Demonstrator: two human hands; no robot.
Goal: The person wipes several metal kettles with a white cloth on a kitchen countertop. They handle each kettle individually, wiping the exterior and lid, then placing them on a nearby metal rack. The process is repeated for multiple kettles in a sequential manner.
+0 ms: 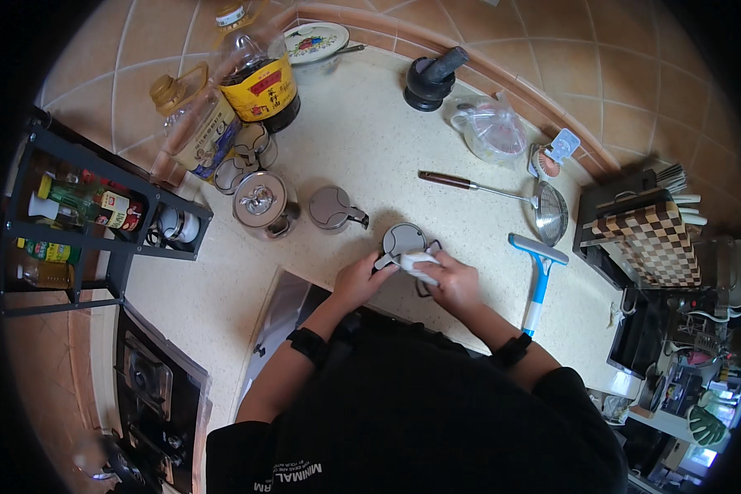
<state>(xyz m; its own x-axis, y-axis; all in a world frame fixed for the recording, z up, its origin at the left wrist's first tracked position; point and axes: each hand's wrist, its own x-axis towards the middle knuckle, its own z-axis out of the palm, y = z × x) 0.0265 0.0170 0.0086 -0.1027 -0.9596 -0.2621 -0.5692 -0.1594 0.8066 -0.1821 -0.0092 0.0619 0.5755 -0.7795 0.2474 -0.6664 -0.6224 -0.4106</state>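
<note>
Before me stands a small lidded jar [406, 237] with a round grey lid. My left hand [359, 281] grips its handle [384, 260] from the near left. In my right hand [457, 284] is a wadded white cloth [417, 265], pressed against the near side of the jar by the handle. A thin dark frame [423, 288] shows partly beneath my right hand; what it belongs to is hidden. Left of the jar stands a similar lidded jar [330, 204], its handle pointing right. Beyond that is a larger glass pot [260, 199] with a knobbed metal lid.
Two more lidded jars [253, 139] and large oil bottles [262, 89] stand at the back left. A strainer ladle [500, 191] and blue squeegee [539, 272] lie right, near a checkered cutting board [654, 244]. A mortar [429, 83] stands behind; a bottle rack [99, 216] is left.
</note>
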